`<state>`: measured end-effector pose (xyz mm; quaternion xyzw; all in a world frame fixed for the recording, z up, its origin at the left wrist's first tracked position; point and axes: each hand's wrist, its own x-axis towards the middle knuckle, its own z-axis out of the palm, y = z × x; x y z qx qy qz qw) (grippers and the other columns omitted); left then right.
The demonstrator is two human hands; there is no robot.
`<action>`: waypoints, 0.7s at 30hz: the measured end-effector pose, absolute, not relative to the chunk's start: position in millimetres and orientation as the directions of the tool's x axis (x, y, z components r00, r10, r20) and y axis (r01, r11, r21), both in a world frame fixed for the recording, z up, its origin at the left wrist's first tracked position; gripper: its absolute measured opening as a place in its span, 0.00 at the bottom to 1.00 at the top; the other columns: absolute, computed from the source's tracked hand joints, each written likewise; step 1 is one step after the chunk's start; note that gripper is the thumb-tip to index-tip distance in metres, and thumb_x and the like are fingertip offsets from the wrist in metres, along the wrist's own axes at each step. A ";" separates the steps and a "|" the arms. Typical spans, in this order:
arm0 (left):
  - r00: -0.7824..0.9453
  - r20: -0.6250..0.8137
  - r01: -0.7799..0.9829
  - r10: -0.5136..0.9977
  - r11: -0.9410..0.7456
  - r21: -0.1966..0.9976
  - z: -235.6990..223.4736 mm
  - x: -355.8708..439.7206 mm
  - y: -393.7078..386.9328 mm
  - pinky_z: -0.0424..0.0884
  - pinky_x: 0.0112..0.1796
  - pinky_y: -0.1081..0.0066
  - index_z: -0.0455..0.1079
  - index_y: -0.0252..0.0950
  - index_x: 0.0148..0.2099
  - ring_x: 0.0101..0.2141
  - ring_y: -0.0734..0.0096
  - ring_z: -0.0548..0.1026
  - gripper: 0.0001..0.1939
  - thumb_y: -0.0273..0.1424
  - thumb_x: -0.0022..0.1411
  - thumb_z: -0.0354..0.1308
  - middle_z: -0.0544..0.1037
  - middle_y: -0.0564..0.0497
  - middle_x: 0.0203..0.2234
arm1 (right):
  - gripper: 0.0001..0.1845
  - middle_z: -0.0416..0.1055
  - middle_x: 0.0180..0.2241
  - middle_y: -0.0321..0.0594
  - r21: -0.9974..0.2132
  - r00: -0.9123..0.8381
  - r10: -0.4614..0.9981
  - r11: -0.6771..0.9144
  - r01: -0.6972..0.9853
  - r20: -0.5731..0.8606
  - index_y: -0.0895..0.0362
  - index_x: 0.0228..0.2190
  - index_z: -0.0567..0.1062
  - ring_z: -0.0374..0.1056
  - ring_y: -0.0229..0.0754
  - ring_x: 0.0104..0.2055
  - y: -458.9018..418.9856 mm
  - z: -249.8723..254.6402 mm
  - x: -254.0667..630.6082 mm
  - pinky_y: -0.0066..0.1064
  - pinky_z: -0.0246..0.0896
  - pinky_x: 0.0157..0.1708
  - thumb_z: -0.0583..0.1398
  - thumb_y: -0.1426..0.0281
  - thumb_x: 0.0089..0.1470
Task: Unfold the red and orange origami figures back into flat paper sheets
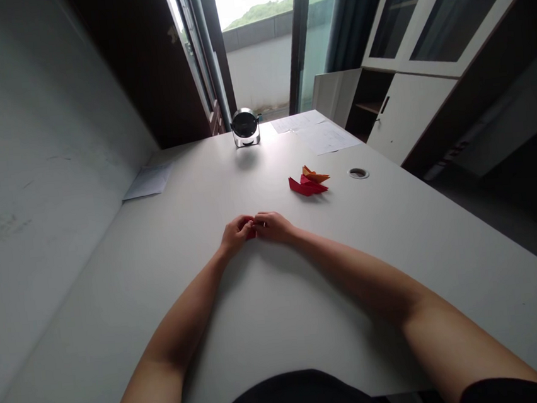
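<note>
Both my hands meet at the middle of the white table (160,256), fingers curled around a small red folded paper piece (252,231). My left hand (236,234) pinches it from the left and my right hand (273,226) from the right; most of the paper is hidden between the fingers. Beyond my hands to the right lie finished folded paper shapes, a red one (306,186) with an orange one (315,175) resting behind it.
A small round desk fan (245,128) stands at the table's far edge. White paper sheets lie far right (324,136) and at the far left (149,181). A round cable grommet (358,173) sits right of the paper shapes. A wall runs along the left, cabinets stand right.
</note>
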<state>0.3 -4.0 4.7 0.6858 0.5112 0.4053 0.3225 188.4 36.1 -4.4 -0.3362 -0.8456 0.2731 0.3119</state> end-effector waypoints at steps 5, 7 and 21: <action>0.153 0.231 0.450 0.961 -0.276 0.850 5.4 0.3 -3.8 0.73 0.42 0.69 0.76 0.37 0.45 0.38 0.66 0.77 0.14 0.37 0.64 0.55 0.81 0.48 0.37 | 0.07 0.70 0.30 0.36 -0.674 -0.574 0.741 0.624 0.396 0.349 0.56 0.28 0.74 0.60 0.34 0.28 36.3 -5.0 188.6 0.26 0.52 0.31 0.59 0.68 0.57; 0.151 0.225 0.451 0.963 -0.270 0.851 5.7 0.6 -3.9 0.73 0.42 0.70 0.76 0.37 0.45 0.38 0.66 0.77 0.14 0.37 0.64 0.55 0.81 0.49 0.37 | 0.08 0.69 0.30 0.36 -0.672 -0.578 0.735 0.630 0.389 0.355 0.56 0.28 0.74 0.60 0.34 0.29 35.7 -4.0 188.9 0.26 0.52 0.31 0.59 0.68 0.57; 0.148 0.233 0.441 0.961 -0.275 0.854 3.4 0.6 -2.5 0.73 0.42 0.69 0.76 0.37 0.45 0.38 0.66 0.77 0.14 0.38 0.63 0.55 0.81 0.49 0.37 | 0.07 0.70 0.31 0.36 -0.673 -0.584 0.727 0.637 0.376 0.361 0.56 0.30 0.75 0.60 0.34 0.29 36.0 -4.1 189.1 0.26 0.52 0.31 0.59 0.68 0.57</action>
